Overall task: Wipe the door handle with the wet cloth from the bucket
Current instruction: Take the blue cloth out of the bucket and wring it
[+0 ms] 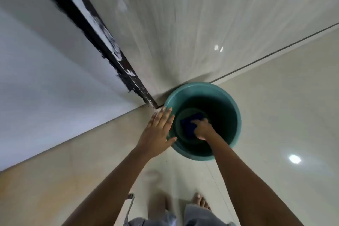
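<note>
A teal bucket (233, 101) stands on the tiled floor against the foot of a pale door (174, 20). A dark blue cloth (189, 124) lies at the bottom of the bucket. My right hand (202, 128) reaches down inside the bucket, its fingers closed on the cloth. Outside the bucket, my left hand (159, 130) hovers with its fingers spread, its fingertips at the left rim. No door handle is in view.
A dark, paint-smeared door frame (95, 29) runs diagonally down to the floor just left of the bucket. A white wall (36, 79) fills the left side. My bare feet (200, 202) stand on the glossy beige tiles below the bucket.
</note>
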